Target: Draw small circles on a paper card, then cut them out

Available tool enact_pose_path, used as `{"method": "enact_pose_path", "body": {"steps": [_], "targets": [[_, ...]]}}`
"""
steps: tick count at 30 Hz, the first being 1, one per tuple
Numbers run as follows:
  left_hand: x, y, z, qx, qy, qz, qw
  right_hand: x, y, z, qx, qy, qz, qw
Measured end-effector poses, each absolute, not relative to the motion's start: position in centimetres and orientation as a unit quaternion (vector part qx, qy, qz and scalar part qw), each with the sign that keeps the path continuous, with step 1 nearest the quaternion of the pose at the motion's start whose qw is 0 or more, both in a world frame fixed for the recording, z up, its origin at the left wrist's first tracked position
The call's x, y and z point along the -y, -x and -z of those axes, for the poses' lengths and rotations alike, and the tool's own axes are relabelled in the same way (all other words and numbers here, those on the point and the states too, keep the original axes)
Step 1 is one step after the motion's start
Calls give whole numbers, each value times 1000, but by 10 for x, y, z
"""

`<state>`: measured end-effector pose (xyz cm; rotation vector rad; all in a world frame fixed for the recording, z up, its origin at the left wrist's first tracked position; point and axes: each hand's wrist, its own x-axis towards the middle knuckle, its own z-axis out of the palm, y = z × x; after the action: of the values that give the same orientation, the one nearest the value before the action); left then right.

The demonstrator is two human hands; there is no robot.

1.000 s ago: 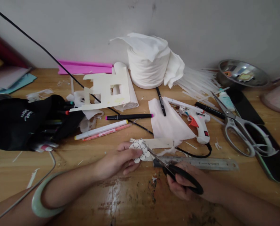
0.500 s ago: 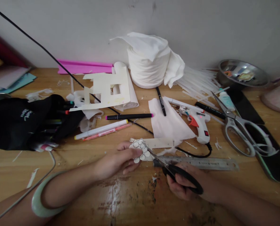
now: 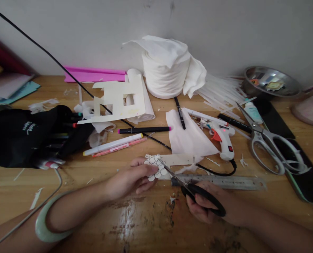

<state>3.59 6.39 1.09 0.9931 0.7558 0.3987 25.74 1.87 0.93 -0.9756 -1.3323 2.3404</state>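
Note:
Between the thumb and fingers of my left hand [image 3: 135,175] is a small white paper piece [image 3: 160,170] with black circle outlines and a scalloped edge. My right hand [image 3: 207,202] grips black-handled scissors [image 3: 182,183] by the loops. Their blades point up and left, and the tips touch the paper's upper right part. Whether the blades are parted around the paper is too small to tell. Behind the paper lies a cream paper strip [image 3: 179,160]. A metal ruler [image 3: 225,182] rests just beyond my right hand.
A white glue gun [image 3: 226,140] and large grey scissors [image 3: 267,144] lie at right. Several markers, one a black marker [image 3: 144,130], lie beyond my hands. A black pencil case [image 3: 27,137] is at left. At the back stand a white cloth roll [image 3: 167,73] and a metal bowl [image 3: 272,82].
Almost nothing differs. My left hand and the paper have shifted very slightly left and up, and the scissors handle has moved a touch left.

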Motion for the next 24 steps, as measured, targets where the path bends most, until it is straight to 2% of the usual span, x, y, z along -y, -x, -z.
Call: {"method": "enact_pose_path", "body": {"steps": [5, 14, 24], "targets": [[-64, -35, -9, -351, -471, -189, 787, -20, -256, -14, 474, 358, -796, 118], [-62, -38, -9, -375, -446, -217, 783, -16, -258, -5, 445, 360, -807, 143], [-58, -38, -9, -402, -468, -130, 776, -15, -258, -3, 423, 346, -822, 159]]}}
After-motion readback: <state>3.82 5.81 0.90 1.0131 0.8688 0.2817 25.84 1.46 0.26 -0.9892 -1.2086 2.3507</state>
